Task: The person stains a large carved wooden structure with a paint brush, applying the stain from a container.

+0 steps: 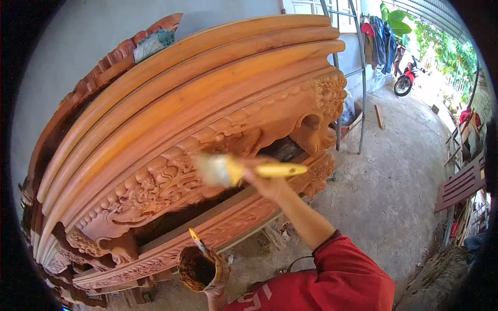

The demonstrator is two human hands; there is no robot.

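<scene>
My right hand is closed around the yellow handle of a wide paintbrush, its pale bristles blurred by motion and pointing left. The brush overlaps the carved front of a large orange-brown wooden piece with rounded mouldings along its top. Low in the view, my left hand grips a stained brown pot with a dark inside. A small yellow-tipped brush leans up out of the pot at its rim. Part of the left hand's fingers is hidden behind the pot.
Behind the wooden piece, a bluish-white rag lies on a carved wooden rail by the wall. A metal ladder stands at its right end. Concrete floor extends right, towards a red motorbike and a brown slatted panel.
</scene>
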